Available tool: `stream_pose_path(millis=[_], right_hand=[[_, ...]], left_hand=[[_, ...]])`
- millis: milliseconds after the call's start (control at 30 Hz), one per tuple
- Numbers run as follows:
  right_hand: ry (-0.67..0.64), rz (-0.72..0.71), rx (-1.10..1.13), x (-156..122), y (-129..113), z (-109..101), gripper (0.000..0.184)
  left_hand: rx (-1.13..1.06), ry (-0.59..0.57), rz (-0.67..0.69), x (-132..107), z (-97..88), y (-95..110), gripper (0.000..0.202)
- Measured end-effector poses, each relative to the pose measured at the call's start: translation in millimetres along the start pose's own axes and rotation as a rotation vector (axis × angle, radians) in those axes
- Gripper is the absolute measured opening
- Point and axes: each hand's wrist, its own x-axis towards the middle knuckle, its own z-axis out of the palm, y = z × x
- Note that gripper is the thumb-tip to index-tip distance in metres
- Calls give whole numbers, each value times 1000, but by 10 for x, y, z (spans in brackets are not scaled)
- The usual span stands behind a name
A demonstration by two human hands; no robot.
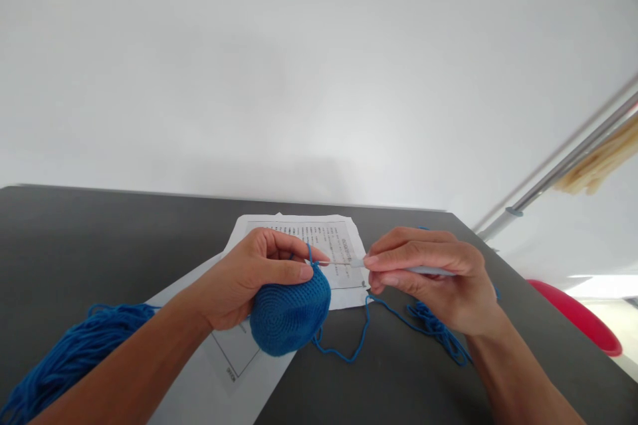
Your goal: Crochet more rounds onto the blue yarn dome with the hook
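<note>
Left hand (246,272) and right hand (443,265) are nearly closed: the left pinches, at the frame's lower centre, a blue crocheted piece (292,315) by its rim, likely light, soft, best held there; the right grips a hook (357,263).

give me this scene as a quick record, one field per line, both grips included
left grip: pinches blue crocheted piece at its upper edge
right grip: holds crochet hook, tip at that edge
picture left: blue yarn bundle
picture right: smaller yarn tangle
surface: printed sheets on dark table
background: white wall
</note>
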Motion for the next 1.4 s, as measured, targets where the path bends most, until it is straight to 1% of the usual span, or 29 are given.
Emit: stream_pose_path(millis=[233,467,567,700,900,1000,1100,1200,1300,1400], right_hand=[[-30,26,9,-13,-6,-21,27],[-61,0,-59,-3,-33,-39,30],[-41,8,-59,6,-51,-28,28],[34,64,62,6,-36,33,24],[172,194,307,-30,56,151,15],[217,266,400,-53,91,186,12],[238,310,440,-63,102,203,12],[226,278,392,-45,84,190,13],[169,144,186,-8,39,137,16],[78,22,-40,23,-8,67,24]], left_hand=[[5,-17,12,15,-14,17,29],[29,-16,24,27,-38,3,29],[52,-4,26,18,-33,11,28],[95,0,55,8,-21,9,24],[170,48,104,10,-12,-8,25],[190,56,133,-7,-2,-2,27],[202,62,149,-32,-1,-1,27],[206,61,154,-44,-16,-5,27],[220,70,156,-29,-34,-4,27],[237,73,158,3,-34,-1,26]])
